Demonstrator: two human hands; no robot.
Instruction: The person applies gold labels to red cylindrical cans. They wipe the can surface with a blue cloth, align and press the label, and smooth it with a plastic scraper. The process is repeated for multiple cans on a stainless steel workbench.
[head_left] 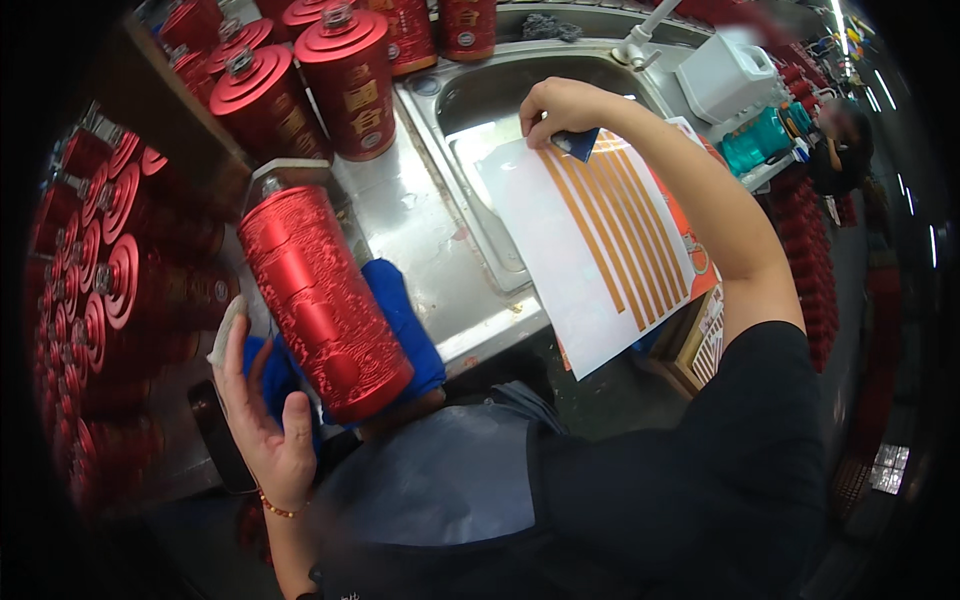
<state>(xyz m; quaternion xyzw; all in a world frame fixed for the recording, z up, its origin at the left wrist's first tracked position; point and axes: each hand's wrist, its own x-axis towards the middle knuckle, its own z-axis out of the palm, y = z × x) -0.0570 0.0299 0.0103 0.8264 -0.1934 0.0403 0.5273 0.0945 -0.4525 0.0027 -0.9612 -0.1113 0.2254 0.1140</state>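
The steel sink counter carries rows of red embossed canisters at its far end, and one red embossed bottle lies tilted on a blue cloth at the near edge, just in front of the person. A white sheet of orange strip stickers slants over the sink basin. The right hand pinches the sheet's top edge along with a small dark blue scraper, while the left hand is spread open with nothing in its grip, fingers beside the bottle's lower end
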